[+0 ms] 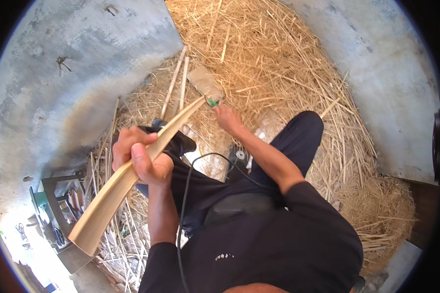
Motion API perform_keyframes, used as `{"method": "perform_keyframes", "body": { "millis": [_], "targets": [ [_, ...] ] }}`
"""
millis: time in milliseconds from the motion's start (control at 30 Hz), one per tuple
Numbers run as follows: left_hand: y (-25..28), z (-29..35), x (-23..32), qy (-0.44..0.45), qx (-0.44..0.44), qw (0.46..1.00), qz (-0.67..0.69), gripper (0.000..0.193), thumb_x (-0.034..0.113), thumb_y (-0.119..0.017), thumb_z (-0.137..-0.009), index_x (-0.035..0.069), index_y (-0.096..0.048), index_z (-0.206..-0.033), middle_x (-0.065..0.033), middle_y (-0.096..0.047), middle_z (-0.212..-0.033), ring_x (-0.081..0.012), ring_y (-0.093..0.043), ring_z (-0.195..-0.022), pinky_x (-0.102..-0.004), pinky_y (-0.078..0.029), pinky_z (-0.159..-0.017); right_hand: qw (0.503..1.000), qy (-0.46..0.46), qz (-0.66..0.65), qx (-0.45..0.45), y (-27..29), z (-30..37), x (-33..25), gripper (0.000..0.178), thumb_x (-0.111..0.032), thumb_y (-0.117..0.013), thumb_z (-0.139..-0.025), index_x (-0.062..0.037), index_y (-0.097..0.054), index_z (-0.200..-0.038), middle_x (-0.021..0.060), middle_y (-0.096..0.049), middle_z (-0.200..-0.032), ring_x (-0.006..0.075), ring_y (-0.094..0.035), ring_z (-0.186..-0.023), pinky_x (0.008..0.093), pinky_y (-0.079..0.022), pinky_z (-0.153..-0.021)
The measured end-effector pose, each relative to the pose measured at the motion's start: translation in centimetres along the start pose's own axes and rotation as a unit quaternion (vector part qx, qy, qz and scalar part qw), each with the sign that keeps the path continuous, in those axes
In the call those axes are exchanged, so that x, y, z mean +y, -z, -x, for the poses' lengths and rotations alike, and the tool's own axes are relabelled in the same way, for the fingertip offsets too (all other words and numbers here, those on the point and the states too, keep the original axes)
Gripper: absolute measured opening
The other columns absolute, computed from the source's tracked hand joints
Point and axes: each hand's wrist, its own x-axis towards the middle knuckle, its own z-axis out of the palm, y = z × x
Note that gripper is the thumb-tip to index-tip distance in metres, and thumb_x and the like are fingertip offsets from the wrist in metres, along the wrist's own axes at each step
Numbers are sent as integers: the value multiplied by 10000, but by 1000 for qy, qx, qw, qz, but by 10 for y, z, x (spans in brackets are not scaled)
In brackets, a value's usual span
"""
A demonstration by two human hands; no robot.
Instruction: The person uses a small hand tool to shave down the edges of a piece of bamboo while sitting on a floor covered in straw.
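Note:
My left hand point(142, 155) is closed around a long, pale split bamboo strip point(107, 207). Wide at its near left end, the strip narrows toward the far middle, its hollow side partly facing up. At that narrow tip, my right hand point(228, 119) is closed on a green-handled tool point(211, 102). Just beyond the green part is a flat, brownish, blunt-ended piece point(204, 83); whether it is the tool's blade or a separate block I cannot tell. The strip's tip meets or overlaps the tool.
Shavings and thin strips point(264, 53) cover the floor, heaped at the far side. Two slender pale sticks point(175, 80) lie beyond the strip. Grey walls point(83, 63) stand on both sides. A black cable point(186, 195) runs over my lap. Low at left is a cluttered shelf point(66, 202).

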Motion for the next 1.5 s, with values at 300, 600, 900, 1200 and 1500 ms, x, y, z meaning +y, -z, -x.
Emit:
{"method": "perform_keyframes", "body": {
  "millis": [300,600,900,1200,1500],
  "targets": [
    [5,4,1,-3,5,1000,-17,191,216,-451,-699,50,-397,-620,-77,-365,-466,-121,-293,-456,-251,-272,-444,936,-175,-276,-132,-18,3,3,427,-440,-297,-985,-84,-496,-856,20,-406,-499,137,-379,-375,297,-310,-352],
    [2,1,7,-3,7,1000,3,194,205,-462,-708,52,-380,-621,-86,-350,-470,-115,-288,-449,-241,-261,-437,976,-29,109,-185,-33,10,23,262,-233,-446,-934,-53,-575,-1074,175,-644,-781,320,-650,-742,427,-509,-609],
    [29,3,-9,-28,8,1000,12,169,182,-466,-759,36,-412,-695,-105,-410,-496,-97,-267,-440,-241,-241,-430,964,-228,-56,-123,10,-4,12,459,-364,-279,-976,-38,-566,-1126,252,-634,-847,405,-618,-789,519,-453,-704],
    [21,10,-7,-42,-65,996,48,189,224,-454,-715,61,-384,-651,-76,-341,-471,-101,-241,-426,-249,-241,-439,982,-115,55,-138,-24,32,48,435,-367,-305,-975,-23,-540,-850,243,-584,-644,405,-595,-613,536,-441,-574],
    [29,8,-9,-35,-19,999,28,196,220,-458,-755,63,-377,-671,-99,-368,-483,-92,-215,-420,-247,-222,-430,979,-70,-192,-1,38,-7,-45,407,-323,-335,-985,-32,-475,-738,151,-468,-525,232,-488,-452,378,-384,-445]
  ]
}}
